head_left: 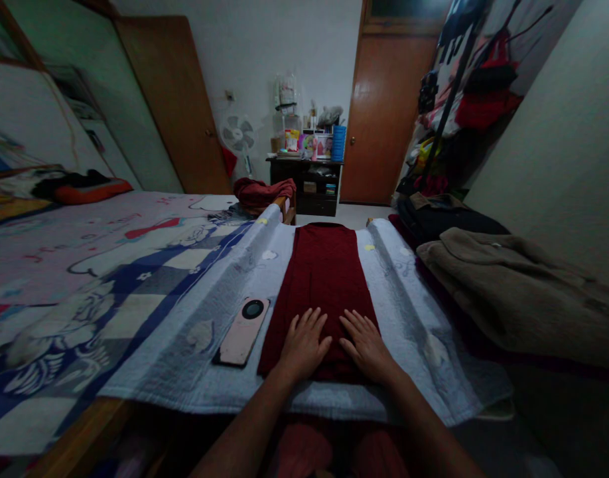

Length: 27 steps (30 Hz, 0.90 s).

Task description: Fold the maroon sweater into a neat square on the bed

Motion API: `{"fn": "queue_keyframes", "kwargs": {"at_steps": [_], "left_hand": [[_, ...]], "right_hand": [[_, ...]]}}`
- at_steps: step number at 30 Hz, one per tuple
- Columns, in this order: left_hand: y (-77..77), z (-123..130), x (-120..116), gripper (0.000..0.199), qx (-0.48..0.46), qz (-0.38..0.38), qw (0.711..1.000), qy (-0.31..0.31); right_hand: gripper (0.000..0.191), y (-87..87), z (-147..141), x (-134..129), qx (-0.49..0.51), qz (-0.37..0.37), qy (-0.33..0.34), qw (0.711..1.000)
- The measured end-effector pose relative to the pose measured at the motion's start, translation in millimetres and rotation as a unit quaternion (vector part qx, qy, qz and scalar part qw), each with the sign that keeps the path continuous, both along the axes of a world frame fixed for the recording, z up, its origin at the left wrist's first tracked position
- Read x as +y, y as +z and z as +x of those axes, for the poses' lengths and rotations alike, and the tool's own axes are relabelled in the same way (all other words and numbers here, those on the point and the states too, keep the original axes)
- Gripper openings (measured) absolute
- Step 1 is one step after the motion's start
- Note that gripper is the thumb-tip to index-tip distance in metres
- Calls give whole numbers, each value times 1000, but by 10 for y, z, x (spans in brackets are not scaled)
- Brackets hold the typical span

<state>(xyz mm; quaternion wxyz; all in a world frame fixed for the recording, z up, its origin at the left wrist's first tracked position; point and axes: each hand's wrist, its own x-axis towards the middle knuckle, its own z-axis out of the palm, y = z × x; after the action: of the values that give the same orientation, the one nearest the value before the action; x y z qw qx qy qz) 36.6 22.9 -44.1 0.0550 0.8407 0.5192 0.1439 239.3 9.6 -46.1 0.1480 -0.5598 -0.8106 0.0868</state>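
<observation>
A dark red garment (329, 272), folded into a long strip, lies flat on a pale blue quilted cloth (255, 265); its exact kind I cannot tell. My left hand (305, 342) rests palm down on the left side of its near end, fingers spread. On the right side of the same end, my right hand (365, 342) also lies flat with fingers apart. Neither hand grips anything. Left of the garment, a pink phone (242, 332) with a round black camera ring lies back side up on the cloth.
To the left spreads a bed with a patterned sheet (135, 265). Folded clothes, with a brown coat (513, 285) on top, are piled at the right. A crumpled red cloth (265, 192) lies past the far left corner. Farther back stand a fan (239, 135) and a dark cabinet (304, 199).
</observation>
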Motion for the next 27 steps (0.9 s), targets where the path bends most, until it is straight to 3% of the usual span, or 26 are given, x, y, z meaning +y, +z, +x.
{"fn": "queue_keyframes", "kwargs": {"at_steps": [7,11,16,22,27], "left_hand": [[41,-10,-33,48,-29,12,999,-8],[108,-36,-70,30,-94,24,995,-30],[193,-53,-100,11,-104,-8,992,-73],[206,-48,-83,17,-77,-38,991,-102],[259,-158,-131,25,-89,-69,983,-145]], "right_hand": [[49,-89,61,-21,43,21,-11,999],[45,-132,83,-23,88,44,-18,995],[26,-28,34,-85,113,61,-8,992],[21,59,-21,-204,66,43,-17,997],[17,92,3,-305,86,20,6,996]]}}
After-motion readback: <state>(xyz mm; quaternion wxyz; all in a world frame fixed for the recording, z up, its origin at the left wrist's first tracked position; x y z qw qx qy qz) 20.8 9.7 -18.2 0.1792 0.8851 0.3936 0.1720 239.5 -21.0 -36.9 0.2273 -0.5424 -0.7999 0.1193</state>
